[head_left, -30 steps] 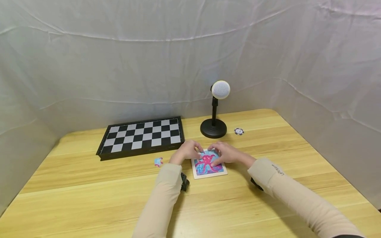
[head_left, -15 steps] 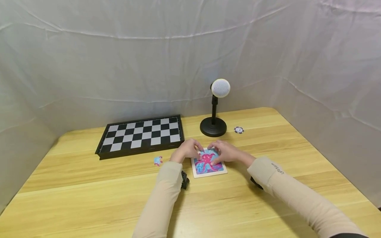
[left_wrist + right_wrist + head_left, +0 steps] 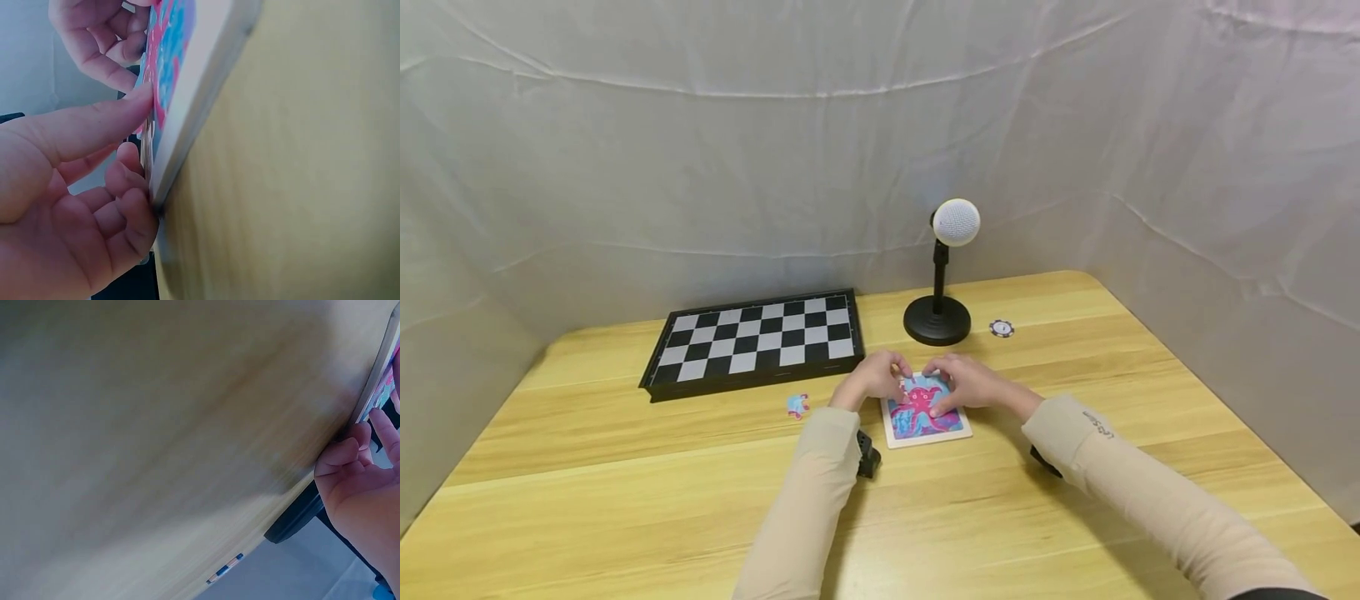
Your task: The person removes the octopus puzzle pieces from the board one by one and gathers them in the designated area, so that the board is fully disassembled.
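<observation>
A square jigsaw puzzle point(image 3: 925, 424) with a pink octopus on blue lies in a pale frame on the table. My left hand point(image 3: 874, 379) is at its upper left corner. In the left wrist view the left thumb point(image 3: 134, 109) lies along the picture, and a small bit of a puzzle piece point(image 3: 139, 133) shows raised between thumb and fingers. My right hand point(image 3: 973, 385) holds the puzzle at the upper right, thumb on the octopus and fingers bent at the top edge. The hands cover part of the picture's top. Left of them lies a loose puzzle piece point(image 3: 798, 406).
Behind and left is a black-framed chessboard point(image 3: 756, 342). A white-headed microphone point(image 3: 957, 222) stands on a round black base point(image 3: 937, 322) behind the puzzle, with a poker chip point(image 3: 1002, 328) to its right. Pale cloth point(image 3: 775, 167) hangs around the wooden table point(image 3: 625, 500).
</observation>
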{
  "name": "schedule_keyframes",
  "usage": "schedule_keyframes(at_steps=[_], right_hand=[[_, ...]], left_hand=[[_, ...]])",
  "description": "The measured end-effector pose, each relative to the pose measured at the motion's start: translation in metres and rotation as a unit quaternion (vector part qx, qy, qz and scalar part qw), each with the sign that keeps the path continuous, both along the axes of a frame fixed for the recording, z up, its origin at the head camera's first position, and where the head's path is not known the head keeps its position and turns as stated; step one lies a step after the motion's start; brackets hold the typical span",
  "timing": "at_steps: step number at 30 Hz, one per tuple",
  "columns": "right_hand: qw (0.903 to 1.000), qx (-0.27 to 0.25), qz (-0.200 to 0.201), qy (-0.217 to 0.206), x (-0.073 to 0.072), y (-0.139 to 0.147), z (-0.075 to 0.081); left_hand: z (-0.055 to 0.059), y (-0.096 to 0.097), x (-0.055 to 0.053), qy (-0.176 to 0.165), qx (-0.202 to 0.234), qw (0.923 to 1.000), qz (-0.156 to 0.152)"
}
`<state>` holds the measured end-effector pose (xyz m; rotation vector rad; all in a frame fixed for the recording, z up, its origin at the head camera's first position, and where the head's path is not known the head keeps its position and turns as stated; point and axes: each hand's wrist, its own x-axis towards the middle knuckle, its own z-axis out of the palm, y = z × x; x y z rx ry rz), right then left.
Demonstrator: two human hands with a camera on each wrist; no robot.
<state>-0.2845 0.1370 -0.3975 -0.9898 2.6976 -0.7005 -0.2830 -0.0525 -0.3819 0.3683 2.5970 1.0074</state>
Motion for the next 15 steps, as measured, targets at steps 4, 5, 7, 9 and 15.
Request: schedule_keyframes(at_steps=[4, 5, 7, 9, 15], right_hand=[[0.9999, 0.002, -0.008, -0.007, 0.0004, -0.0010, 0.0000], [0.9999, 0.003, -0.010, -0.009, 0.0004, -0.0014, -0.0001], [0.9998, 0.005, -0.013, -0.014, 0.0004, -0.0023, 0.0001], [0.9998, 0.006, -0.013, -0.015, 0.0003, -0.0027, 0.0001], [0.9998, 0.004, -0.013, -0.012, 0.0016, -0.0024, 0.0009]], left_hand=[[0.0004, -0.0005, 0.0010, 0.005, 0.018, 0.9998, -0.002], [0.0008, -0.0006, 0.0015, 0.006, 0.021, 0.9997, -0.003], [0.0016, -0.0011, 0.0023, 0.011, 0.030, 0.9995, -0.004], [0.0024, -0.0012, 0.0032, 0.016, 0.033, 0.9993, -0.002], [0.0021, -0.0005, 0.0038, 0.036, 0.046, 0.9982, 0.012]])
